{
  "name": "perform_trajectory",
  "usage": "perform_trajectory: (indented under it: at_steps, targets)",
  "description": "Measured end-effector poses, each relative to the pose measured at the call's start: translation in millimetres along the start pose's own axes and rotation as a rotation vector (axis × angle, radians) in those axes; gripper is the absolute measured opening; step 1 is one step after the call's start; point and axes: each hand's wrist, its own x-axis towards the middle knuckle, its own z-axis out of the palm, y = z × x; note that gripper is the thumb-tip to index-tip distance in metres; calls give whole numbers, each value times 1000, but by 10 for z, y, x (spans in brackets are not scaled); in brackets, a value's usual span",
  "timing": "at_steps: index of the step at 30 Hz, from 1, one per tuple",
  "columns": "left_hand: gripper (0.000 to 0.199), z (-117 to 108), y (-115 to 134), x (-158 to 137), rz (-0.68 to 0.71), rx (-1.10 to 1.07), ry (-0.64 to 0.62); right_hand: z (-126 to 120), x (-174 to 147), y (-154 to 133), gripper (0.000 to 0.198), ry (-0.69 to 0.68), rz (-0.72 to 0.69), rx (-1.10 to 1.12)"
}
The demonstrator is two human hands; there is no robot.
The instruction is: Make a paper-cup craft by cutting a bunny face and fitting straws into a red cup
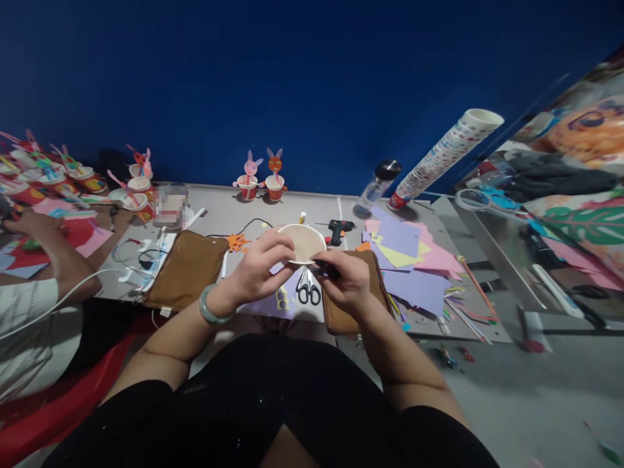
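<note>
Between my two hands, a paper cup (303, 242) is tilted so that its pale inside faces up toward me. The fingers of my left hand (266, 263) grip its left rim, and a green bangle sits on that wrist. My right hand (344, 276) closes around a small dark, shiny object (325, 269) at the cup's right rim; its kind cannot be made out. Just below the cup, black-handled scissors (309, 294) lie on the table. A purple sheet (266, 305) with small yellow paper pieces (283, 299) lies under my left hand.
A black glue gun (340, 231), coloured paper (397, 240), a bottle (375, 188) and a tall leaning cup stack (443, 159) are to the right. Two rabbit-decorated cups (247, 187) stand behind. Brown pads (188, 270) flank me. A co-worker's arm (58, 253) reaches in at left.
</note>
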Motion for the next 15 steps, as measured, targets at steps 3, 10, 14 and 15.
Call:
perform_trajectory:
  at_steps: [3, 10, 14, 15]
  targets:
    - [14, -85, 58, -63, 127, 128, 24, -41, 11, -95, 25, -77, -36, 13]
    - [22, -123, 83, -250, 261, 169, 147, -107, -19, -334, 26, -201, 75, 112]
    - [22, -126, 88, -315, 306, 134, 154, -57, -39, -387, 23, -196, 58, 98]
    - [20, -117, 87, -329, 316, 131, 154, -37, -39, -389, 23, -180, 33, 84]
